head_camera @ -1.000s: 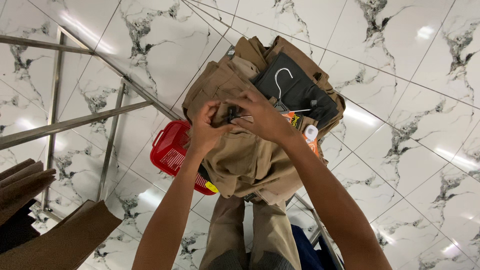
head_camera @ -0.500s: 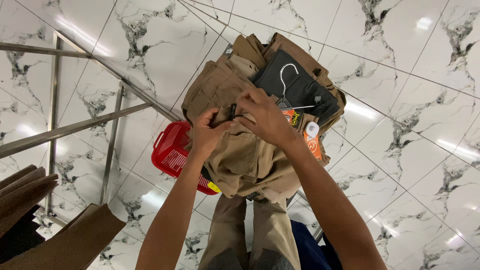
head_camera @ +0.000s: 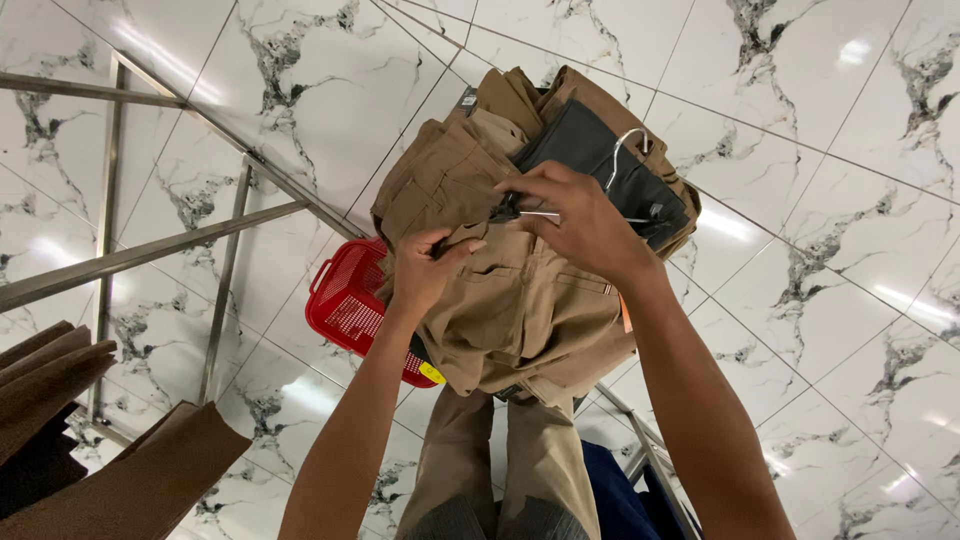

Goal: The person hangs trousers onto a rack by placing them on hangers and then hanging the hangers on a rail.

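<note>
Two hands are seen, the left hand (head_camera: 425, 275) and the right hand (head_camera: 580, 222). One red basket (head_camera: 350, 300) is counted on the floor. One metal hanger hook (head_camera: 625, 150) is visible. One steel rack (head_camera: 150, 250) is counted.

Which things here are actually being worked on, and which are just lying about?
In hand: tan trousers, clip hanger, left hand, right hand.
Lying about: red plastic basket, metal rack rails, brown garments, marble-tile floor.
</note>
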